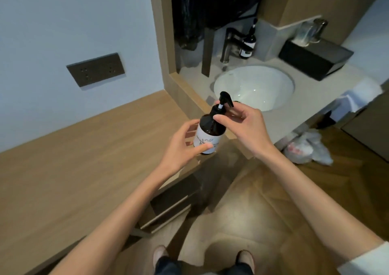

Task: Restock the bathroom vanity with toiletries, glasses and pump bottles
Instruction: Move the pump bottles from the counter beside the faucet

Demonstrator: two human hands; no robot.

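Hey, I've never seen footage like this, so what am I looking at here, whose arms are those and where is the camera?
There is no machine here. This is one picture from a wide-angle camera worn on a person's head, looking forward and down, so the two bare arms reaching in from the bottom are that person's own.

The left hand grips the body of a dark pump bottle with a white label. The right hand has its fingers at the black pump on top. The bottle is held in the air, in front of the counter.

Beyond the hands is a pale vanity counter with a round white sink. Behind the sink stand a tap and a second pump bottle. To the right sits a black box, with glasses behind it.
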